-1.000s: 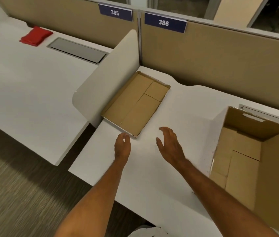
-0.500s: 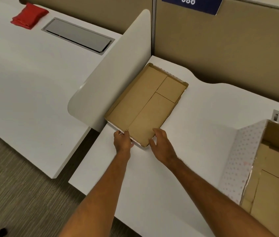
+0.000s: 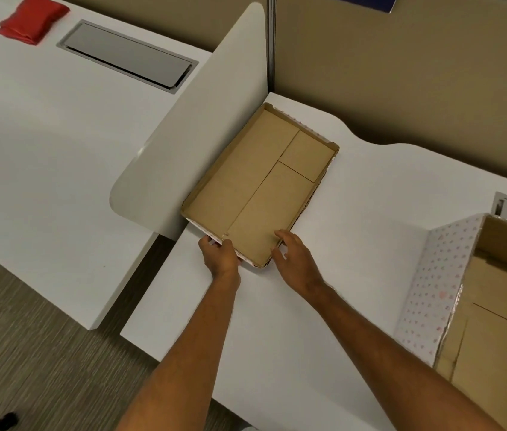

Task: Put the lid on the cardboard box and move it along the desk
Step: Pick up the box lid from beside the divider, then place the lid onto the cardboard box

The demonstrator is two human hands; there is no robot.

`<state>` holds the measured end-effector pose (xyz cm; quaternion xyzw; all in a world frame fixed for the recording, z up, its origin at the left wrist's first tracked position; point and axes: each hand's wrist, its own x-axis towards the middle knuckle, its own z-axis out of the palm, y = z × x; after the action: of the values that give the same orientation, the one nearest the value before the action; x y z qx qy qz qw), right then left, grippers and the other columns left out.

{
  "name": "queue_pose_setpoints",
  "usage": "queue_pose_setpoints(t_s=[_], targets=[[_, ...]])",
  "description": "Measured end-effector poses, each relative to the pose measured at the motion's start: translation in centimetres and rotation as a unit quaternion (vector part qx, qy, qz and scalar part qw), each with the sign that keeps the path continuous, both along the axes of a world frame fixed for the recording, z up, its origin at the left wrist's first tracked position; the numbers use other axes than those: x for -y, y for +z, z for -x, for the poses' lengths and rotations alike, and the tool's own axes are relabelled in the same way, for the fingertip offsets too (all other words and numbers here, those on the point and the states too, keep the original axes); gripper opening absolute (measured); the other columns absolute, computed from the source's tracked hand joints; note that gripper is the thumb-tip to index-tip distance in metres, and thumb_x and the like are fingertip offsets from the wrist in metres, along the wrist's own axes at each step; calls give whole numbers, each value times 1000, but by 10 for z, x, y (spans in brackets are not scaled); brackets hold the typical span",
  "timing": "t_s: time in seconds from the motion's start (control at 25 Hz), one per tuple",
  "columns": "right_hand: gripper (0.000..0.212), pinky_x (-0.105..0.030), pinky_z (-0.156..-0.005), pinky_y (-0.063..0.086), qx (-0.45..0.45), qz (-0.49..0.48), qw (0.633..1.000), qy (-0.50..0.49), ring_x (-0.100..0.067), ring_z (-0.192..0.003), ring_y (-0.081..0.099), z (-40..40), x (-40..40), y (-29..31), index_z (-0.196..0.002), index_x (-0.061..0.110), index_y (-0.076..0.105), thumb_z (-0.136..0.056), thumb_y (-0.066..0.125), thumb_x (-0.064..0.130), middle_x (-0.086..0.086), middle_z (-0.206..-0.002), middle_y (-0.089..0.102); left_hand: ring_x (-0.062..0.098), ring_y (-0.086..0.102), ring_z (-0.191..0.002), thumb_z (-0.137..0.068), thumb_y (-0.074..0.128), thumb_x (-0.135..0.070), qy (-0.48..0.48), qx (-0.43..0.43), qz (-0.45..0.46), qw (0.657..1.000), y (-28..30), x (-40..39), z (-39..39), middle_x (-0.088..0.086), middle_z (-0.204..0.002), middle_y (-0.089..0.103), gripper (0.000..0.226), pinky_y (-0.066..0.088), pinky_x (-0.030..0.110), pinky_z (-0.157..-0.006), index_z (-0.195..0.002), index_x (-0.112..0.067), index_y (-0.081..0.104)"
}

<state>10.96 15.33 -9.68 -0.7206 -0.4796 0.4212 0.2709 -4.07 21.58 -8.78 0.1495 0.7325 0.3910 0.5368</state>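
The cardboard lid (image 3: pixel 258 188) lies upside down on the white desk (image 3: pixel 355 244), its brown inside facing up, against a white divider. My left hand (image 3: pixel 219 256) grips the lid's near rim at its left corner. My right hand (image 3: pixel 292 259) holds the near right corner, fingers over the rim. The open cardboard box (image 3: pixel 494 306), white with small pink dots outside and brown inside, stands at the right edge of the view, partly cut off.
A curved white divider (image 3: pixel 202 141) stands left of the lid. Beyond it lies another white desk (image 3: pixel 44 135) with a grey cable hatch (image 3: pixel 128 56) and a red cloth (image 3: pixel 33 18). A tan partition wall (image 3: pixel 401 73) runs behind. Carpet floor (image 3: pixel 28 353) lies below left.
Both hands reached forward from above the desk to the lid's near edge and closed on it. The view moved nearer and left, so the box slid toward the right edge.
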Motion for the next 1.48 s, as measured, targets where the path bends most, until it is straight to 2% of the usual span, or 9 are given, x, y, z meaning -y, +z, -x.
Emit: queue_pose_setpoints(t_s=[0.2, 0.4, 0.56, 0.72, 0.84, 1.04, 1.2, 1.36, 1.48], targets=[[37, -26, -110, 39, 28, -38, 999, -27, -21, -140, 46, -18, -5, 41, -135, 16, 58, -99, 55, 24, -4, -148, 52, 26, 69, -106, -95, 60, 2, 2, 127, -54, 990, 38, 17, -6, 12, -134, 65, 48, 63, 45, -81, -139, -16, 53], [41, -29, -105, 43, 7, -48, 998, -46, -20, -136, 50, -31, 0, 115, -139, 18, 57, -99, 50, 29, -2, -148, 54, 28, 64, -120, -97, 64, -4, -58, 203, -119, 970, 96, 37, -24, 12, -140, 59, 55, 59, 53, -94, -146, -21, 46], [46, -31, -98, 42, -65, -35, 996, -47, -21, -135, 49, -42, 17, 175, -145, 24, 48, -103, 43, 44, 1, -150, 51, 28, 61, -128, -97, 69, -14, -147, 146, -200, 957, 146, 60, -54, 6, -145, 56, 63, 58, 54, -99, -149, -32, 38], [52, -42, -106, 47, -254, -38, 956, -140, -23, -134, 53, -63, 40, 223, -143, 27, 48, -100, 40, 56, 2, -146, 55, 21, 58, -131, -98, 67, -20, -265, 16, -296, 918, 185, 99, -92, 1, -154, 50, 62, 58, 42, -102, -150, -32, 35], [63, -55, -105, 49, -388, -76, 895, -204, -29, -131, 57, -102, 74, 254, -144, 27, 50, -96, 37, 65, -3, -142, 61, 12, 54, -131, -97, 69, -21, -369, -50, -394, 840, 200, 133, -118, -2, -152, 50, 62, 54, 11, -90, -149, -27, 38], [86, -65, -103, 46, -543, -147, 772, -294, -42, -122, 64, -177, 159, 281, -139, 18, 57, -84, 38, 81, -18, -135, 65, 17, 48, -143, -95, 72, -21, -499, -187, -537, 654, 210, 178, -155, 0, -152, 51, 63, 50, 30, -110, -150, -21, 43], [93, -58, -109, 44, -581, -183, 734, -302, -39, -131, 57, -226, 234, 281, -144, 19, 52, -79, 43, 85, -15, -143, 60, 18, 49, -142, -91, 74, -17, -527, -257, -615, 527, 213, 210, -182, 1, -151, 56, 61, 45, 45, -118, -147, -22, 51], [60, -53, -100, 52, -570, -206, 726, -325, -37, -126, 62, -253, 292, 266, -146, 14, 44, -95, 56, 42, -16, -136, 65, 22, 46, -141, -87, 78, -21, -555, -305, -649, 422, 204, 246, -205, 3, -151, 55, 63, 37, 47, -120, -145, -24, 53], [57, -51, -99, 53, -536, -185, 741, -358, -38, -122, 64, -268, 330, 244, -144, 9, 46, -90, 62, 18, -18, -133, 66, 20, 44, -143, -89, 71, -46, -608, -296, -621, 396, 194, 267, -213, -1, -154, 53, 59, 36, 49, -123, -143, -28, 56]])
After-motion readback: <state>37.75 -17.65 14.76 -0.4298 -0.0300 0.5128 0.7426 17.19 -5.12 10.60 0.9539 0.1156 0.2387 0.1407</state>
